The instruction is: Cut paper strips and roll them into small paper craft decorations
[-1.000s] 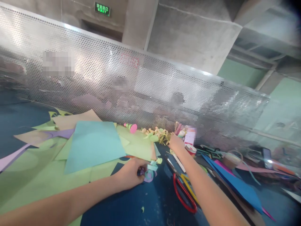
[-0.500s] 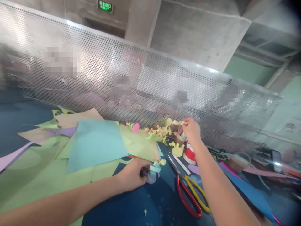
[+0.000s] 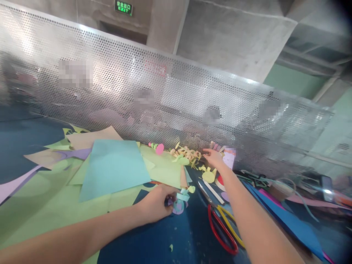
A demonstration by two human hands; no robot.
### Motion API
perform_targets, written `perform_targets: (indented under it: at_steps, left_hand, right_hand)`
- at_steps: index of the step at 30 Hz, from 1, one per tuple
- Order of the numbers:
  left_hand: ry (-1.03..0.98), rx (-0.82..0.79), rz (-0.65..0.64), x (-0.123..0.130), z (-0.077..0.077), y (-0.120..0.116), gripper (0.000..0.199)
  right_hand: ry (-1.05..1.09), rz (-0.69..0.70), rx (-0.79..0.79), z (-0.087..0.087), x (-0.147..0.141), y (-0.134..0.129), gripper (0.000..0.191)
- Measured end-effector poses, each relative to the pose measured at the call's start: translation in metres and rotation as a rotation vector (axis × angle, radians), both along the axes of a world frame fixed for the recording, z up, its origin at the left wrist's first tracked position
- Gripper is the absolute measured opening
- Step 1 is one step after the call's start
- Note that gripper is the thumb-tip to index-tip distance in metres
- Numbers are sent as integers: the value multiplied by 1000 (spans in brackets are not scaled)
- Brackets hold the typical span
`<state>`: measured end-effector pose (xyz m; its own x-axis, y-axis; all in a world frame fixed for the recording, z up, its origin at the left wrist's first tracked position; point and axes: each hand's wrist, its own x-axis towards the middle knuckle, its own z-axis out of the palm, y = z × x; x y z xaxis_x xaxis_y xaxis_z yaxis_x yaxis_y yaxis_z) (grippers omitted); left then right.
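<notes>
My left hand [image 3: 159, 203] is closed around a small paper figure [image 3: 180, 201] made of blue and purple rings with a yellow-green tip, just above the dark blue table. My right hand [image 3: 213, 158] reaches to the back, at the right edge of a heap of small peach and yellow-green paper pieces [image 3: 188, 154]. Its fingers are stretched out and slightly apart, and nothing shows in them. Below that hand lies a yellow paper cutout [image 3: 208, 175]. Scissors [image 3: 220, 220] with one red and one yellow handle rest below the right forearm.
Blue paper [image 3: 117, 168] lies on green sheets [image 3: 41, 209] at the left. A perforated metal screen [image 3: 181, 95] runs along the back, with people blurred behind it. Blue sheets [image 3: 291, 223], cords and a phone [image 3: 326, 187] are at the right.
My right hand has moved left and down towards the heap. The peach strip with a yellow-green disc that it pinched is no longer raised. My left hand stays on the paper figure.
</notes>
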<state>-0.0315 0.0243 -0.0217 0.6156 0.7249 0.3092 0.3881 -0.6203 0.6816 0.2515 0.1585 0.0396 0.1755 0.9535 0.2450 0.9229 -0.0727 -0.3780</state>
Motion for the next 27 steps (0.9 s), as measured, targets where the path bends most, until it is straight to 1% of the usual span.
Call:
perform_targets:
  at_steps: [2, 4, 6, 8, 10, 12, 18, 20, 22, 24, 27]
  left_hand:
    - [1, -1, -7, 0, 0, 0, 36]
    - [8, -6, -17, 0, 0, 0, 38]
    - [15, -13, -23, 0, 0, -1, 41]
    - [22, -19, -21, 0, 0, -1, 41]
    - [29, -23, -13, 0, 0, -1, 40]
    - [22, -20, 1, 0, -1, -2, 40]
    - [-22, -4, -38, 1, 3, -2, 43]
    - [-15, -12, -40, 2, 4, -2, 43]
    - [-5, -10, -34, 2, 4, -1, 44]
    - [-2, -6, -17, 1, 2, -1, 43]
    - [3, -7, 1, 1, 1, -1, 39]
  right_hand:
    - [-99, -23, -105, 9, 8, -9, 27]
    - [-187, -27, -232, 10, 12, -20, 25]
    - [-261, -23, -338, 3, 8, -30, 24]
    - [-323, -18, -386, -8, 1, -38, 25]
    - [-371, -9, -388, -14, -7, -42, 27]
    - [-405, 9, -364, -14, -13, -42, 27]
    - [-443, 56, -250, 14, -15, -28, 26]
    - [-432, 67, -211, 18, -13, -23, 26]
    - [-408, 83, -188, 17, -11, -20, 27]
    - [-375, 92, -181, 12, -7, -20, 26]
    - [-316, 28, -163, 2, 1, -23, 26]
